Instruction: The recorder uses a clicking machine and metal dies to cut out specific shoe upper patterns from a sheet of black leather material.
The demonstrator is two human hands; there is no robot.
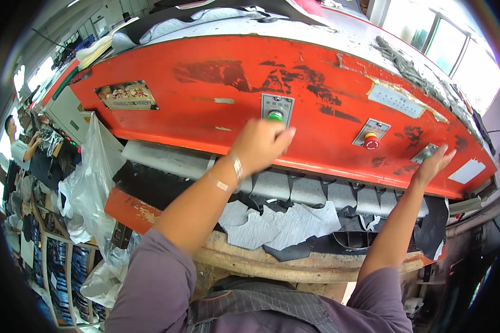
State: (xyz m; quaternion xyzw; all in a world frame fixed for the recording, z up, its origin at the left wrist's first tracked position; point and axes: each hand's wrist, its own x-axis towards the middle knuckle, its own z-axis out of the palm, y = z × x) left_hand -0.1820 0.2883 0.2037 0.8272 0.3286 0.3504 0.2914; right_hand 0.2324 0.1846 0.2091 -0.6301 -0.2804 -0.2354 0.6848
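Observation:
Across the front of me stands a red press machine [166, 119] with scuffed paint. My left hand [263, 143] is closed like a fist, just below and partly over a green push button [275, 115] on a metal plate. Whether it touches the button is hard to tell. Over at the right, my right hand [436, 165] has its fingers stretched out and lies against a second button plate [422, 153], covering most of its button. Between them sits a red mushroom-shaped button [371, 141]. Below the hands, light grey cut fabric pieces [286, 223] rest overlapping on the press bed.
A black cutting die [353, 240] lies beside the fabric pieces, near the wooden board edge [250, 261]. Clear plastic bags [91, 172] hang at the left. Fabric layers [194, 25] cover the machine's top. Another person [19, 144] works at the far left.

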